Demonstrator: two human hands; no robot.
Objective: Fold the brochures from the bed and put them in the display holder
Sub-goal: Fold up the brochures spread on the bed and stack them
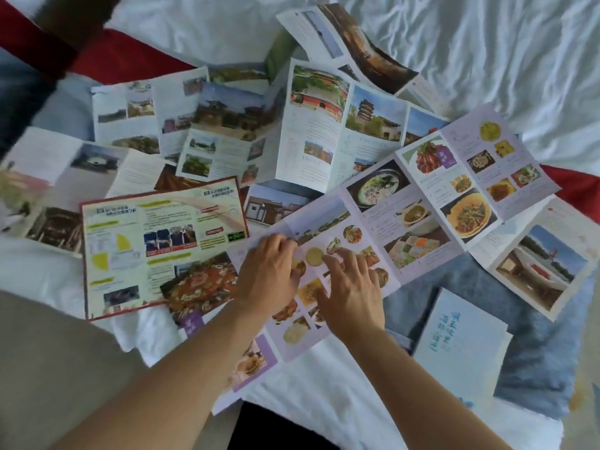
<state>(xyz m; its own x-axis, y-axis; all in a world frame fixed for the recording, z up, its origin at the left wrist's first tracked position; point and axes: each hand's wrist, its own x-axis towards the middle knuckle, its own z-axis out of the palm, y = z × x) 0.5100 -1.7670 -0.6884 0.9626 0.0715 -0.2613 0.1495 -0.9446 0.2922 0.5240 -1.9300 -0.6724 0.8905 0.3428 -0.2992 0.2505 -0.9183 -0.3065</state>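
Both hands rest on the unfolded food brochure [373,222] lying on the bed [487,43]: left hand [268,271] loosely curled at its left edge, right hand [352,287] spread flat. Other open brochures crowd beyond them.

Sheet [487,37]: white, creased all over.
Runner [123,56]: solid red; same red shows at right edge.
Food brochure [418,203]: pale lilac panels, photos of dishes in orange, yellow, brown, green; small purple label by a red meat dish.
Temple brochure [311,125]: white panels, photos of red-walled halls, green trees, blue sky.
Red-edged leaflet [156,251]: cream ground, dark red border, yellow highlight bars and yellow half-circles, blue-and-red photo strip, green tag.
Booklet [461,345]: pale blue cover, brighter blue script.
Cloth [532,368]: mottled denim blue.
Room brochure [545,264]: white, photo with blue sky and brown tones.
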